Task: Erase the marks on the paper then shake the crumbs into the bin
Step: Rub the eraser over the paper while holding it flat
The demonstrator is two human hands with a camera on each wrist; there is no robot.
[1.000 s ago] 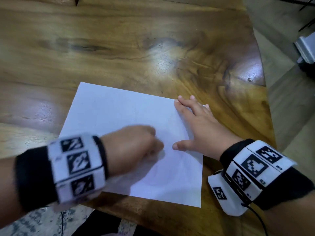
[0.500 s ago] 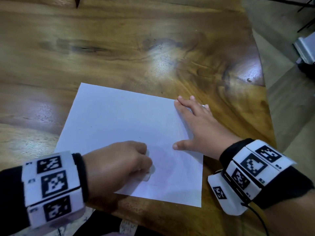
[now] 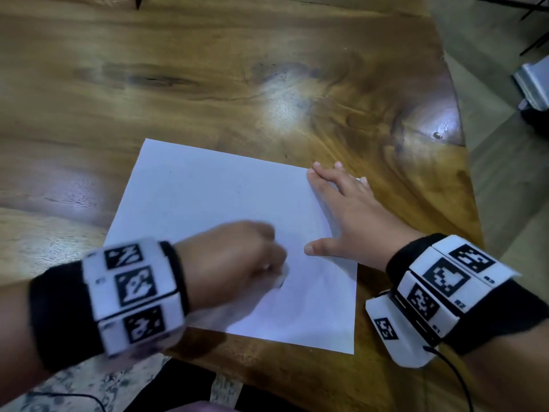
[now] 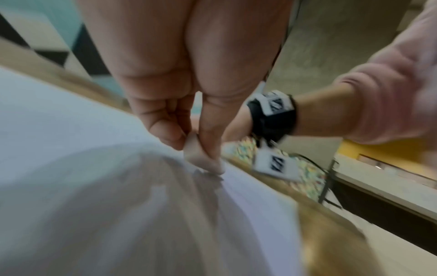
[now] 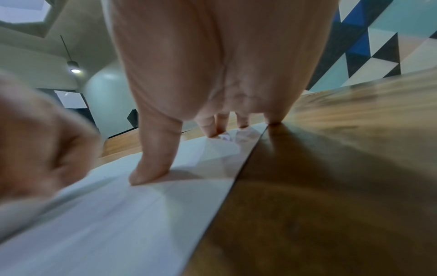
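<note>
left wrist view: left hand (image 4: 189, 104) pinches small pale eraser block (image 4: 201, 158), tip on white paper sheet (image 3: 208, 197) | head view: eraser mostly hidden | right hand (image 3: 350, 221) flat, fingers spread, pressing paper's right edge | glossy wooden table (image 3: 208, 69)

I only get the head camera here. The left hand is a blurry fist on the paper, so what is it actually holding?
Observer: The left hand pinches a small pale eraser between thumb and finger, its tip on the paper.
Visitor: And the right hand, is its thumb touching the sheet?
Observer: Yes, the right hand has its thumb tip planted on the paper.
</note>
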